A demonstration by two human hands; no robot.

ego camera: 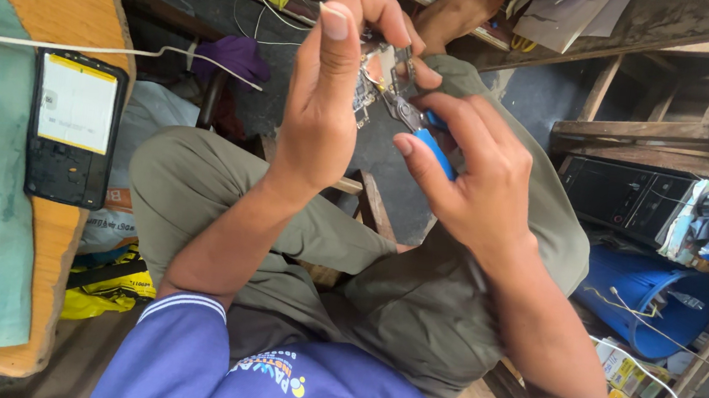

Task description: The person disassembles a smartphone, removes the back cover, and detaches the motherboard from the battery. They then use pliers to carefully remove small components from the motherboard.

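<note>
Your left hand (326, 91) pinches a small metal circuit part (376, 74) above your knees, while your right hand (471, 172) grips blue-handled pliers (421, 131) biting its near edge. Left, an opened black phone (72, 130) lies near the wooden desk's (52, 233) rim, well apart.

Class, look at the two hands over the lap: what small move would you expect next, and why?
Probably a gentle squeeze of the blue-handled pliers in the right hand. Their tips already sit at the edge of the small circuit board, which the left hand pinches steady. The exact contact point is too small to see.
</note>
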